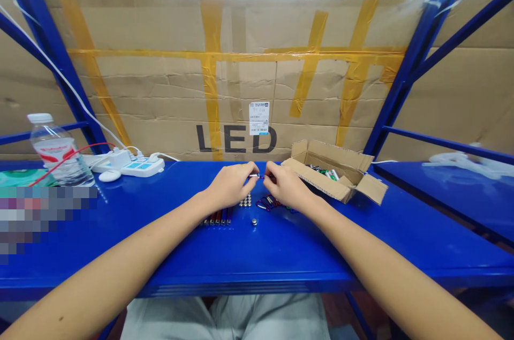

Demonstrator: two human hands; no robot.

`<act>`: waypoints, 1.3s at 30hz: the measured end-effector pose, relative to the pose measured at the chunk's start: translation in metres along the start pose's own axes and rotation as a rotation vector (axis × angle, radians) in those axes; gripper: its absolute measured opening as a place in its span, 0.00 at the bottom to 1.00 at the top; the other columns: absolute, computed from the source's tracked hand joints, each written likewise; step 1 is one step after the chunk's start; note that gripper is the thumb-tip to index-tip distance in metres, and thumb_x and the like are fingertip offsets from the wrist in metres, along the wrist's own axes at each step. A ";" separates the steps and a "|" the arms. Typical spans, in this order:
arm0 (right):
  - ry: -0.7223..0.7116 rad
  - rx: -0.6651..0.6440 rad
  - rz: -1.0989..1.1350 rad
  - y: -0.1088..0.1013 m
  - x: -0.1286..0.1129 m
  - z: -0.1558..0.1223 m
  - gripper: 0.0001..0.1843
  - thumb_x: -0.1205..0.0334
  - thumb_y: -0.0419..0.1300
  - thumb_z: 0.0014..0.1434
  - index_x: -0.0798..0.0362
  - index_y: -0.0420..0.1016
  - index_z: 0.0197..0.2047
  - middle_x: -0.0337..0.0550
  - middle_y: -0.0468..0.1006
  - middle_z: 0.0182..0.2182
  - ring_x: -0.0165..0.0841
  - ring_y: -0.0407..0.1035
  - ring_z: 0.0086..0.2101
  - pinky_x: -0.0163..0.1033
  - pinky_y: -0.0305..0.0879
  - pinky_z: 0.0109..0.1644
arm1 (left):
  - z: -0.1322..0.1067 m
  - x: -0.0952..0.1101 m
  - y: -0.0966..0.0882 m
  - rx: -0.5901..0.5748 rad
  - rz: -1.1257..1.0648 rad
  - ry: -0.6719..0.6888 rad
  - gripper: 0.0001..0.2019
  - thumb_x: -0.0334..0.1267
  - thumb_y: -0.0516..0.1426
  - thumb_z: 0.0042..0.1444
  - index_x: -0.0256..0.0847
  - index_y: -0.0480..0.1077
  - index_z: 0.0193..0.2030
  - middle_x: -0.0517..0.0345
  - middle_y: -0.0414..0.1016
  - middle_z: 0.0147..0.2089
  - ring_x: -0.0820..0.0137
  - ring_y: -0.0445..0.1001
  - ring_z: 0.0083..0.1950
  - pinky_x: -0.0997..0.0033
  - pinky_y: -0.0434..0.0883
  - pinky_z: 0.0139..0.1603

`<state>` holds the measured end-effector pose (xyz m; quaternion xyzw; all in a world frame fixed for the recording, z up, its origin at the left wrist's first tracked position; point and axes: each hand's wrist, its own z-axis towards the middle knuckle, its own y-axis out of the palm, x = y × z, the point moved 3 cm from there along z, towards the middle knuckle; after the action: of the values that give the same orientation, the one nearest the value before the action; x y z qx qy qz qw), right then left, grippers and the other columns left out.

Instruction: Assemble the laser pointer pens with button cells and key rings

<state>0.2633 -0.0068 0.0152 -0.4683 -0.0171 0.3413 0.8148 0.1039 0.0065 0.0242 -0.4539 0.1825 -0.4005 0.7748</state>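
Note:
My left hand (228,186) is closed, its thumb and fingertips pinching a small shiny tube (254,175). Opposite it, my right hand (289,187) is also closed, its fingertips around a small purple-blue piece (262,176) at the tube's end. Whether the two pieces are joined, I cannot tell. Below the left hand lie rows of small silver discs (246,200) and a row of coloured metal tubes (218,218), partly hidden by the wrist. Coloured carabiner clips (265,202) lie under the right hand. One silver button-like piece (254,221) sits alone in front.
An open cardboard box (329,182) at right holds small coloured metal pieces (327,173). On the left are a power strip (140,166) with plugs and cables, and a water bottle (60,150). A large cardboard sheet (160,93) stands behind the blue tabletop (257,259), between blue posts.

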 end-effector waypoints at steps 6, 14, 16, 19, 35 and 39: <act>-0.066 -0.059 -0.167 0.004 -0.005 -0.003 0.05 0.68 0.52 0.63 0.52 0.62 0.34 0.44 0.74 0.29 0.34 0.65 0.30 0.37 0.52 0.34 | 0.000 0.002 0.003 -0.025 0.060 0.063 0.09 0.37 0.49 0.65 0.39 0.68 0.45 0.51 0.78 0.43 0.60 0.77 0.44 0.63 0.69 0.42; -0.058 -0.086 -0.199 0.002 -0.009 -0.003 0.04 0.68 0.51 0.63 0.53 0.63 0.36 0.46 0.75 0.32 0.35 0.67 0.31 0.37 0.53 0.34 | 0.001 -0.002 0.007 -0.061 0.102 0.073 0.09 0.37 0.49 0.65 0.38 0.69 0.45 0.50 0.78 0.43 0.60 0.77 0.44 0.63 0.70 0.42; -0.057 -0.067 -0.163 0.001 -0.009 -0.003 0.05 0.68 0.50 0.64 0.52 0.62 0.35 0.46 0.75 0.32 0.35 0.67 0.32 0.37 0.54 0.35 | 0.001 -0.003 0.006 -0.065 0.094 0.059 0.09 0.37 0.50 0.64 0.39 0.69 0.45 0.51 0.78 0.42 0.60 0.77 0.43 0.63 0.70 0.42; -0.043 -0.047 -0.101 0.000 -0.005 -0.002 0.05 0.68 0.50 0.64 0.52 0.62 0.35 0.45 0.75 0.31 0.34 0.67 0.32 0.37 0.55 0.35 | 0.001 -0.005 0.006 -0.062 0.048 0.027 0.08 0.37 0.50 0.64 0.39 0.68 0.46 0.52 0.78 0.43 0.60 0.76 0.44 0.62 0.70 0.42; 0.396 -0.030 0.577 0.000 0.027 0.005 0.03 0.65 0.52 0.60 0.51 0.62 0.34 0.37 0.72 0.26 0.28 0.67 0.19 0.31 0.61 0.17 | 0.004 -0.039 -0.004 0.076 -0.388 -0.249 0.08 0.37 0.57 0.55 0.40 0.72 0.41 0.57 0.76 0.37 0.69 0.71 0.35 0.66 0.67 0.39; 0.461 -0.146 0.771 0.002 0.026 0.004 0.03 0.65 0.53 0.60 0.51 0.62 0.39 0.36 0.72 0.24 0.29 0.68 0.19 0.33 0.63 0.17 | 0.004 -0.038 -0.006 0.120 -0.503 -0.240 0.08 0.39 0.58 0.56 0.39 0.73 0.40 0.58 0.76 0.36 0.70 0.70 0.36 0.67 0.67 0.40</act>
<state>0.2805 0.0122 0.0082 -0.5604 0.3163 0.5044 0.5757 0.0805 0.0375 0.0286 -0.4825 -0.0530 -0.5336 0.6926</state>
